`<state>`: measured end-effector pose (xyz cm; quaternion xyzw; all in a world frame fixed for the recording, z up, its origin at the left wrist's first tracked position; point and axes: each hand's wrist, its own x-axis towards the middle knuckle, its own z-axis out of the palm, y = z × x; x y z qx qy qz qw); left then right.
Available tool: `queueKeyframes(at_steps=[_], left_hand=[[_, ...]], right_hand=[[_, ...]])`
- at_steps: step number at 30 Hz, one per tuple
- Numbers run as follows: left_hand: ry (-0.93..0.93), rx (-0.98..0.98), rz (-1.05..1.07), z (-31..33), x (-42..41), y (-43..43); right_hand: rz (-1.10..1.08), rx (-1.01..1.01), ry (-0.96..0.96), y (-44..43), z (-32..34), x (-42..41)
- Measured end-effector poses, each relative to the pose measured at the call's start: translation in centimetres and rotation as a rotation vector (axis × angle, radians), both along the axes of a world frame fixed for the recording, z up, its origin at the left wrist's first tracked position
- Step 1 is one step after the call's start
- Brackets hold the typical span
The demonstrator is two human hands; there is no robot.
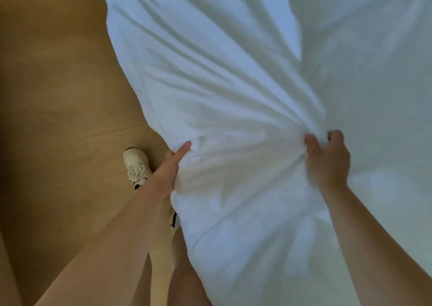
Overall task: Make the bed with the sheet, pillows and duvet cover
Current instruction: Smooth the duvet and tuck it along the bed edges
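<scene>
A large white duvet cover point(233, 83) fills the middle and right of the head view, billowing with long creases that run toward my hands. My left hand point(171, 168) grips its left edge, thumb on top and fingers tucked under the cloth. My right hand point(327, 161) is clenched on a bunched fold nearer the middle, where the creases gather. The cloth hangs down in front of my legs. The bed, pillows and sheet are hidden behind the fabric.
A wooden floor point(58, 95) lies along the left side. My foot in a white sneaker point(136, 165) stands on it beside the hanging cloth, and my bare legs show at the bottom.
</scene>
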<state>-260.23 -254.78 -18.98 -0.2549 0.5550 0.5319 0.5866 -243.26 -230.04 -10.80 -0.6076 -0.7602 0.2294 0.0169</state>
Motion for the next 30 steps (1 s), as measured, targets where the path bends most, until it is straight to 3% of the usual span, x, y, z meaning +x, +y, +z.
queueKeyframes(at_steps=[3,6,8,11,13,15,18,20,22,25,27,30], left_hand=[[-0.085,0.012,0.043,0.7,0.9,-2.0],[0.085,-0.044,0.035,2.3,0.4,-5.7],[0.233,-0.214,-0.030,2.7,-0.6,-7.9],[0.402,-0.663,-0.267,0.7,-0.2,-7.0],[0.472,-0.711,-0.349,-0.3,1.3,-3.8],[0.324,-0.609,-0.256,-1.1,3.4,-1.2],[-0.053,-0.314,-0.064,-1.5,7.2,-1.9],[-0.170,-0.256,0.017,-0.4,9.2,-3.2],[-0.077,-0.293,-0.034,0.5,10.5,-3.6],[0.237,-0.330,-0.125,1.4,10.9,-3.4],[0.376,-0.389,-0.185,1.8,10.4,-3.8],[0.449,-0.638,-0.278,1.9,9.2,-6.7]], right_hand=[[-0.063,-0.059,0.119,-3.7,-1.0,0.0],[-0.140,0.003,-0.109,-7.0,-1.3,2.5],[-0.132,-0.004,-0.285,-9.3,-1.5,4.1],[-0.129,-0.036,-0.317,-11.1,-1.8,5.0],[-0.120,-0.020,-0.285,-10.4,-2.0,4.8],[-0.102,-0.021,-0.272,-9.5,-2.4,4.8],[-0.070,-0.133,-0.195,-9.6,-2.6,5.1],[0.031,-0.123,-0.164,-9.6,-2.1,5.9],[0.105,0.014,-0.106,-7.8,-1.0,7.5],[0.038,0.187,-0.047,-3.3,0.7,10.0],[-0.034,0.135,-0.039,-2.2,0.5,10.7],[-0.106,-0.022,-0.006,-5.0,-0.2,10.4]])
